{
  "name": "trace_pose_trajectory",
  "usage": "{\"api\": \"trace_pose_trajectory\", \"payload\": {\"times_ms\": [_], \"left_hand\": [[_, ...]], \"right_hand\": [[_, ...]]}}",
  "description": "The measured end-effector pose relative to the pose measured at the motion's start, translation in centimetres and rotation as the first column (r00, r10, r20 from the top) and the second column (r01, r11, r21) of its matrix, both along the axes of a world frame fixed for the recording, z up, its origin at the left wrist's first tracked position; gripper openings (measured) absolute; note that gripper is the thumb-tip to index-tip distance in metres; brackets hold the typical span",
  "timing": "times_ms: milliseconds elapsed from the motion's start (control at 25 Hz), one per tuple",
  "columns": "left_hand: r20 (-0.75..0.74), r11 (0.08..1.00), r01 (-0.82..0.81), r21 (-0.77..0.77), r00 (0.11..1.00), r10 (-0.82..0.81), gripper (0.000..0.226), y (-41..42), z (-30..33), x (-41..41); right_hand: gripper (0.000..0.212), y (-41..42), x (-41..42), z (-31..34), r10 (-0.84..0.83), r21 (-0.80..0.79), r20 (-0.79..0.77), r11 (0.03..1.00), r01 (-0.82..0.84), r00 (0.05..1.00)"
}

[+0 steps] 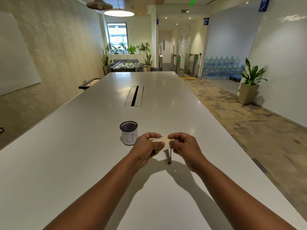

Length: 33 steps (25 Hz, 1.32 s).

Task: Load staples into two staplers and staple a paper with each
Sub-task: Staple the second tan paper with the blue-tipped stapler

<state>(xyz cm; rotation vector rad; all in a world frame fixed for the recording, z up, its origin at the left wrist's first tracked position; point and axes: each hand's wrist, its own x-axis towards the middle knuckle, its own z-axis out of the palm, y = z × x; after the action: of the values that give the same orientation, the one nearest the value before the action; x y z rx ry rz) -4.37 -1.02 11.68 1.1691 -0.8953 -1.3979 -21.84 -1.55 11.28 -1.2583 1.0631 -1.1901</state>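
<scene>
Both my hands are raised a little above the white table (83, 163), close together. Between them is a small cream piece of paper (163, 141). My left hand (146, 147) pinches its left side with thumb and fingers. My right hand (184, 146) pinches its right edge. Under the paper a grey metal stapler (167, 156) lies on the table, its near tip pointing toward me; its far part is hidden by the paper and my hands. A second stapler is not visible.
A black mesh cup (128, 132) with a white paper label stands just left of my left hand. Farther along the table lies a cable slot (134, 96). The table's right edge runs beside carpeted floor with a potted plant (250, 83).
</scene>
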Motion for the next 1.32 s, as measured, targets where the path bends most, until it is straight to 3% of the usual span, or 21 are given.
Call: {"api": "trace_pose_trajectory", "payload": {"times_ms": [120,280,440,560,640,720,840,920,1000,1120,1320], "left_hand": [[0.034,0.997,0.062,-0.056,0.998,-0.06,0.05,-0.3,-0.4,0.4],[0.174,0.99,0.047,-0.13,0.984,-0.024,0.053,-0.7,-1.6,1.2],[0.379,0.986,0.001,-0.167,0.923,0.063,0.045,-1.4,-3.1,1.7],[0.514,0.987,-0.037,-0.157,0.85,0.113,0.033,-2.0,-4.6,2.1],[0.69,0.988,-0.009,-0.152,0.716,0.112,0.019,-2.4,-5.9,2.8],[0.852,0.985,0.086,-0.15,0.516,0.084,0.008,-2.6,-7.2,3.8],[0.968,0.958,0.243,-0.154,0.232,0.097,0.021,-3.3,-8.6,5.1],[0.98,0.942,0.288,-0.171,0.148,0.132,0.022,-4.2,-9.2,5.9],[0.979,0.928,0.322,-0.188,0.135,0.152,0.021,-5.2,-9.6,6.6],[0.969,0.911,0.35,-0.217,0.193,0.157,0.03,-6.2,-10.3,7.4],[0.96,0.91,0.342,-0.235,0.226,0.163,0.035,-6.4,-11.0,7.7]], "right_hand": [[0.024,-0.5,0.0,-0.2,-0.051,0.023,0.029,0.998,0.05,0.998],[0.031,-1.5,-0.3,-0.4,-0.056,0.084,0.051,0.995,0.051,0.997],[0.018,-2.4,0.2,-0.9,-0.049,0.032,-0.164,0.998,0.055,0.985],[0.017,-3.5,0.6,-1.6,-0.128,-0.111,-0.32,0.989,0.097,0.939],[0.017,-4.7,1.0,-1.8,-0.167,-0.2,-0.426,0.976,0.088,0.889],[0.02,-6.0,1.6,-1.6,-0.186,-0.277,-0.507,0.96,0.045,0.842],[0.026,-7.9,3.5,-0.5,-0.248,-0.426,-0.575,0.905,-0.026,0.78],[0.026,-9.6,5.5,0.5,-0.289,-0.532,-0.602,0.84,-0.104,0.744],[0.025,-11.2,7.7,1.3,-0.32,-0.601,-0.626,0.779,-0.178,0.711],[0.024,-12.7,10.9,1.9,-0.329,-0.642,-0.65,0.72,-0.264,0.685],[0.027,-14.6,14.4,1.1,-0.26,-0.564,-0.78,0.687,-0.458,0.569]]}}
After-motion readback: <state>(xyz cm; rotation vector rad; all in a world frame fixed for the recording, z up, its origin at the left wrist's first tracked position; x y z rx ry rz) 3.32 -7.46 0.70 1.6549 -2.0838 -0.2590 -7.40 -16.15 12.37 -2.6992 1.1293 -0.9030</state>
